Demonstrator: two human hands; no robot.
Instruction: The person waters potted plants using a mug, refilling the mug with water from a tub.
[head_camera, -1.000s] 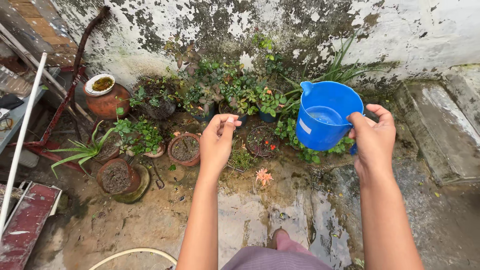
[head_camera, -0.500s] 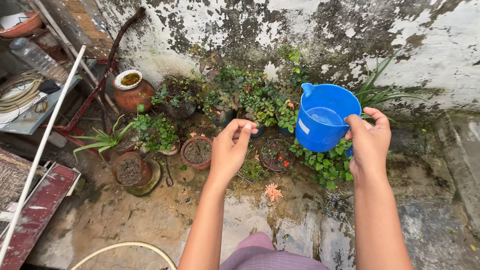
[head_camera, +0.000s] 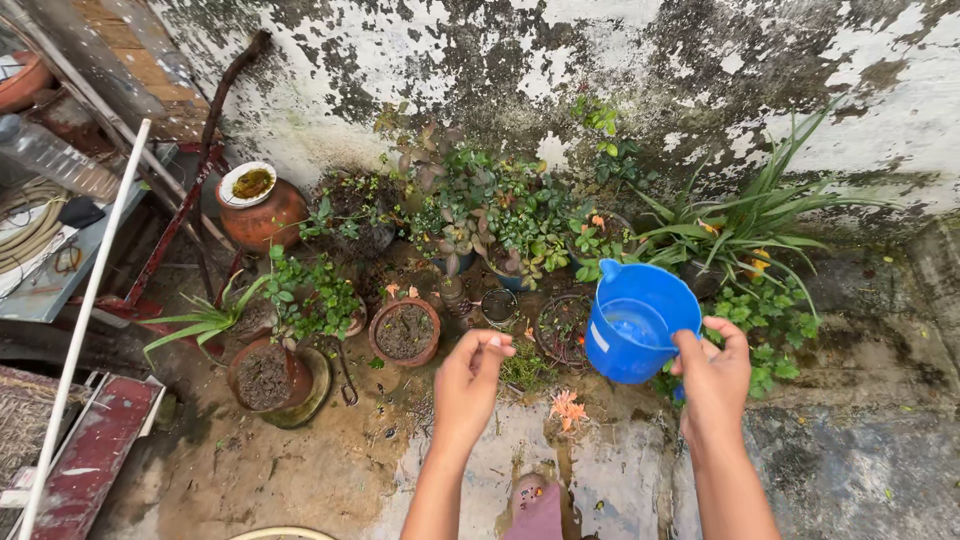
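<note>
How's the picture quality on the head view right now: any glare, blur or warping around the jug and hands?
Head view: flat, even daylight with no hard shadows; blue jug, right hand and left hand look sharp, without motion blur; mild sheen on the wet ground and the water in the jug, no blinding glare; wide-angle stretch bends the white pipe and wall toward the edges.

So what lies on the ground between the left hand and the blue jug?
In the head view, a patch of grass and an orange flower lie below the gap between the left hand and the blue jug.
</note>
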